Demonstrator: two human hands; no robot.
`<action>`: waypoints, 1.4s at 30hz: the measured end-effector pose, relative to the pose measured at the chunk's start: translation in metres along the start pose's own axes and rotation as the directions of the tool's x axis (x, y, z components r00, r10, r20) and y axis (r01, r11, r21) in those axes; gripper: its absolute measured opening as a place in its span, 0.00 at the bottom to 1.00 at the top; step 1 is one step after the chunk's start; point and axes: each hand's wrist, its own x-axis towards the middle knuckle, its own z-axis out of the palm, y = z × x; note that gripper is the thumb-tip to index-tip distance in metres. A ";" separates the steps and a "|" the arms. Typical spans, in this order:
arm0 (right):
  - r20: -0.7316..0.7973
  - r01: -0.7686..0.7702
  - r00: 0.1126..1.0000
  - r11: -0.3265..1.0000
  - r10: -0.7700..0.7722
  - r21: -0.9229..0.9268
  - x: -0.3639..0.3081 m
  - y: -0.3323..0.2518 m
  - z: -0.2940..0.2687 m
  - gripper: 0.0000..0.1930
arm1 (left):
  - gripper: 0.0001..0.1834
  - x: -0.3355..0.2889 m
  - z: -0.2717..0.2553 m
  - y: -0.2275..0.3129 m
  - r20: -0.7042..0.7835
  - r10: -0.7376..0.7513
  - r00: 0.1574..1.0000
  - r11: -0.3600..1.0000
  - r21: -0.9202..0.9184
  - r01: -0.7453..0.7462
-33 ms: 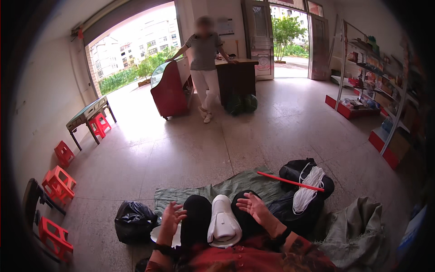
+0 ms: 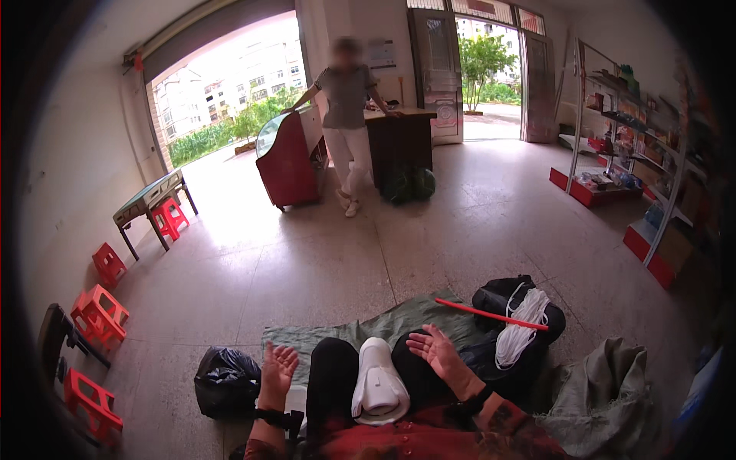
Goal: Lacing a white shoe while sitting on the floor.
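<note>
My left hand (image 2: 279, 374) is raised beside my left knee, palm up, its fingers spread and holding nothing. Over my right knee, my right hand (image 2: 438, 354) is also open and bare, palm turned inward. Between my knees lies a smooth white object (image 2: 376, 376) with a long narrow top and a rounded hollow near end; I cannot tell its kind. Neither hand touches it. Part of a white container (image 2: 296, 399) shows behind my left wrist. A green cloth (image 2: 307, 338) is spread under my legs.
To the left sits a black plastic bag (image 2: 227, 382). On the right, a red stick (image 2: 491, 314) and a white cord bundle (image 2: 523, 328) lie on black bags, near a grey-green cloth (image 2: 602, 387). A person (image 2: 345, 100) stands by a dark counter (image 2: 400, 149). Red stools (image 2: 92, 402) line the left.
My left hand has moved left, away from the knee, and its fingers have straightened. My right hand has shifted slightly rightward. The white object stays between my knees.
</note>
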 end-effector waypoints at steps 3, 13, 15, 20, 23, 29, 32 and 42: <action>0.000 -0.056 0.998 0.998 0.056 0.000 0.014 -0.009 -0.009 0.27 | 0.41 0.044 -0.022 0.036 -0.075 0.002 0.997 0.979 -0.204 -0.018; -0.072 -0.179 0.979 0.976 0.188 0.122 -0.012 0.004 -0.024 0.31 | 0.52 0.028 -0.042 0.013 -0.058 -0.219 0.974 0.928 -0.321 0.189; -0.035 -0.176 0.983 0.981 0.180 0.083 -0.017 0.005 -0.023 0.30 | 0.50 0.018 -0.045 -0.006 -0.003 -0.294 0.956 0.939 -0.190 0.288; -0.009 -0.150 0.989 0.982 0.150 -0.115 -0.030 0.018 -0.015 0.25 | 0.29 -0.012 -0.047 -0.050 0.052 -0.131 0.990 0.988 0.086 0.126; 0.018 -0.108 0.993 0.962 0.116 -0.250 -0.039 0.028 -0.009 0.27 | 0.20 -0.028 -0.048 -0.053 0.034 -0.074 0.997 0.990 0.124 0.069; 0.053 -0.061 0.995 0.921 0.088 -0.386 -0.044 0.048 -0.005 0.27 | 0.19 -0.042 -0.046 -0.051 0.038 -0.056 0.998 0.991 0.120 0.052; -0.012 -0.060 0.998 0.845 0.063 -0.531 -0.044 0.057 -0.001 0.28 | 0.19 -0.049 -0.027 -0.052 0.019 -0.043 0.999 0.984 0.173 0.039; 0.188 0.142 0.977 0.358 0.097 -0.923 -0.050 0.084 0.003 0.45 | 0.32 -0.117 0.056 -0.077 0.744 -0.067 0.665 -0.258 0.631 -0.732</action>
